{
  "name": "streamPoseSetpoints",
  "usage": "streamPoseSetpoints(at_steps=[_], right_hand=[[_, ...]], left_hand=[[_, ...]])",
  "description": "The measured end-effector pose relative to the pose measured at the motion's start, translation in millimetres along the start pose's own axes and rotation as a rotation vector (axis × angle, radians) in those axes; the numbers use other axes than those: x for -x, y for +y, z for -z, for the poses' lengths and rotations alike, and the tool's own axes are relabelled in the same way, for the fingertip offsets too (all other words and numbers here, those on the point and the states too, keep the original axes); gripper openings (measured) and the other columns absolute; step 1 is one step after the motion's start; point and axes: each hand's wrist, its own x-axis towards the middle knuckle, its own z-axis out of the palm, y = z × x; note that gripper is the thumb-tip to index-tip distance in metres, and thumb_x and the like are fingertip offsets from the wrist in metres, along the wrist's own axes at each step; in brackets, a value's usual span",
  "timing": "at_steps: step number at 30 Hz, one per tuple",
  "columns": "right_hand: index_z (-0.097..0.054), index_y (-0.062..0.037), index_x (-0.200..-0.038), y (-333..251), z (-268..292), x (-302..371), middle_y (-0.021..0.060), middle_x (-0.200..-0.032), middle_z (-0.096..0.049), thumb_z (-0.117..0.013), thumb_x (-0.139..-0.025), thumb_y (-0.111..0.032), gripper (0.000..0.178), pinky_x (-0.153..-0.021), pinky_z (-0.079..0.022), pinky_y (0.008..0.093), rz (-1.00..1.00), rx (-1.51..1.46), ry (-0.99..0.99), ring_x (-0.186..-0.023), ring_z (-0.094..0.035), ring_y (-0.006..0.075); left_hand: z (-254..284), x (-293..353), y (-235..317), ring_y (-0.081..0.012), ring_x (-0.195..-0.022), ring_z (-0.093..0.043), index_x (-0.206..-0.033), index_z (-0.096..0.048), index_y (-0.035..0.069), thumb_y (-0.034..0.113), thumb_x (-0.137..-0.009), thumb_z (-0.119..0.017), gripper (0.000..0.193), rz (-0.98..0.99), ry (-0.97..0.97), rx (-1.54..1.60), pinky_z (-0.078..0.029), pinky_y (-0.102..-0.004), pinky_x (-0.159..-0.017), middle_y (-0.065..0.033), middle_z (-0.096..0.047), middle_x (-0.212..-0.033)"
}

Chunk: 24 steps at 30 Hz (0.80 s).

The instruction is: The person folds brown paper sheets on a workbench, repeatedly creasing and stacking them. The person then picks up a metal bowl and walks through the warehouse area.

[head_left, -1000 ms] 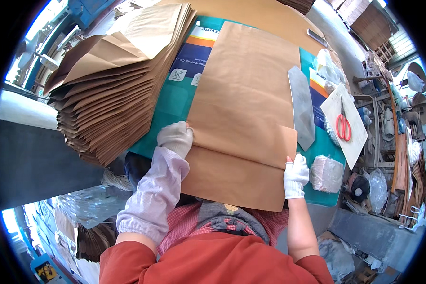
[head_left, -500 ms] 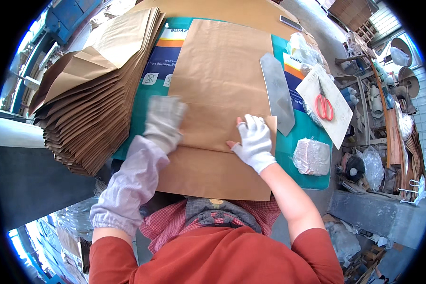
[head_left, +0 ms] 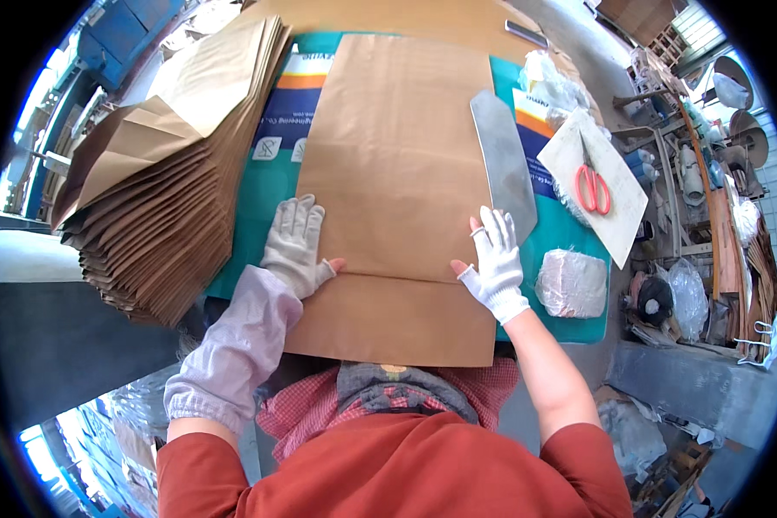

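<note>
While both palms lie open on the work, well apart, neither hand is closed around anything. From where I stand, the left hand (head_left: 295,249) rests flat at the left edge of the brown paper sheet (head_left: 397,155), its bare thumb tip by the cross crease; the right hand (head_left: 497,263) faces it at the other edge, thumb near the same line, fingertips close to the metal plate (head_left: 502,164). The sheet lies lengthwise on the teal mat (head_left: 252,207), its near end hanging toward the person's lap. I'd judge it light, smooth and fairly stiff, quick to crease and apt to slide or tear at a corner; best taken by both side edges, or pressed with flat palms. The plate, dull grey with clipped corners, looks rigid and thin-edged. Further right sits a squarish bundle (head_left: 571,283) in crinkled clear film, and above it red-handled scissors (head_left: 592,190) lie on a white board (head_left: 626,220). Off to the left leans a thick, fanned stack of folded paper (head_left: 164,198), its matte layers bristling.
</note>
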Motion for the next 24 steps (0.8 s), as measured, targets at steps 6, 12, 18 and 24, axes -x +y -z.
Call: streamPoseSetpoints(at_steps=[6,12,18,24], right_hand=[[-0.056,0.0017,-0.12,-4,11,9,0.0199,-0.136,-0.047,-0.072,-0.075,-0.026,0.055,-0.112,-0.029,0.0507,-0.002,-0.112,0.158,-0.129,-0.041,0.0399],[-0.058,-0.0001,-0.114,-34,50,53,0.0191,-0.134,-0.049,-0.068,-0.075,-0.026,0.048,-0.111,-0.028,0.0575,0.034,-0.065,0.2,-0.126,-0.043,0.0402],[-0.057,0.0006,-0.122,-107,76,-5,0.0193,-0.14,-0.044,-0.08,-0.054,-0.025,0.076,-0.112,-0.026,0.0584,0.231,-0.16,0.15,-0.133,-0.036,0.0386],[-0.059,-0.0003,-0.118,-128,73,-45,0.0199,-0.139,-0.045,-0.079,-0.056,-0.023,0.069,-0.112,-0.026,0.0576,0.238,-0.101,0.218,-0.133,-0.037,0.0365]], left_hand=[[57,-90,29,-0.0345,-0.12,-0.05,-0.119,-0.056,0.003,0.039,-0.076,-0.071,0.059,0.097,-0.175,0.186,-0.039,-0.0431,-0.103,-0.0161,-0.058,-0.121],[115,-41,38,-0.0337,-0.117,-0.054,-0.116,-0.06,0.004,0.021,-0.074,-0.073,0.047,-0.01,0.017,0.332,-0.044,-0.0423,-0.098,-0.0137,-0.06,-0.122],[128,-3,45,-0.0373,-0.124,-0.048,-0.118,-0.057,0.001,0.011,-0.066,-0.075,0.056,-0.187,0.151,0.317,-0.04,-0.0462,-0.102,-0.0152,-0.058,-0.125],[132,-5,47,-0.0367,-0.122,-0.049,-0.117,-0.057,0.001,0.012,-0.068,-0.074,0.053,-0.176,0.148,0.301,-0.041,-0.0448,-0.101,-0.0147,-0.059,-0.124]])
